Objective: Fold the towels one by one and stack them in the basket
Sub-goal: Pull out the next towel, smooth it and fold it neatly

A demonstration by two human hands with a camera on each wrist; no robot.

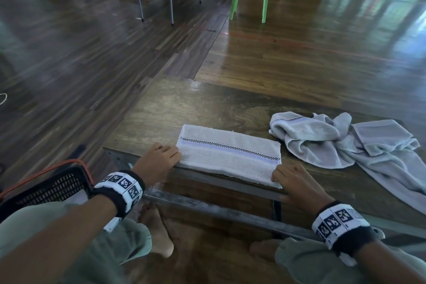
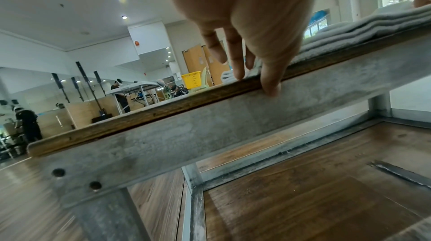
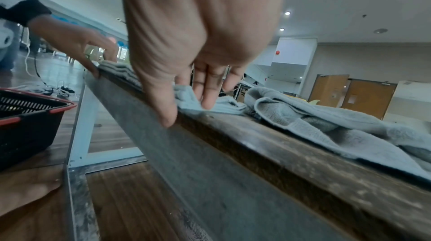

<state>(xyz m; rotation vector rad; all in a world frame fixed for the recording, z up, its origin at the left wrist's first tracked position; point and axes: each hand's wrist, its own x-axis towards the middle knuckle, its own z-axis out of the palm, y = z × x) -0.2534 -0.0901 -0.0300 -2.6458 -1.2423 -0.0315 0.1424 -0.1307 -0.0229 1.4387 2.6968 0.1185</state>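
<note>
Folded towel lies flat at the near edge of the counter, checkered stripe up. Left hand at its left end, right hand at its near right corner.

Wrist views: each grip is slack, fingers straight on the cloth, thumb down over the counter edge, nothing pinched. Left wrist view alone shows the stacked folded layers.

Crumpled towels lie right of it. Black basket sits low, left of the counter.
</note>
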